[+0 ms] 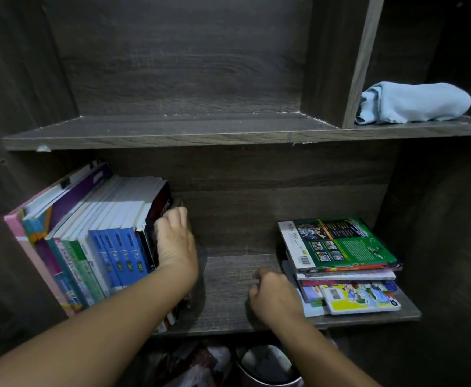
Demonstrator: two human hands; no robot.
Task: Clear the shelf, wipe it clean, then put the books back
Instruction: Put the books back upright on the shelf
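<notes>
A row of books [100, 241] leans to the left on the lower shelf [228, 277], blue spines in the middle and a black book [160, 210] at its right end. My left hand [175, 241] lies against that black book, fingers curled over its top edge. On the bare shelf board rests my right hand [273, 294], fingers loosely curled, just left of a flat stack of books [340, 263] topped by a green cover. A light blue cloth [413, 103] lies bunched on the upper shelf at the right.
The upper shelf [173, 129] holds nothing in its wide left bay. A vertical divider [357, 62] separates it from the cloth's bay. Below the lower shelf sit a round metal container [268, 367] and some dark clutter.
</notes>
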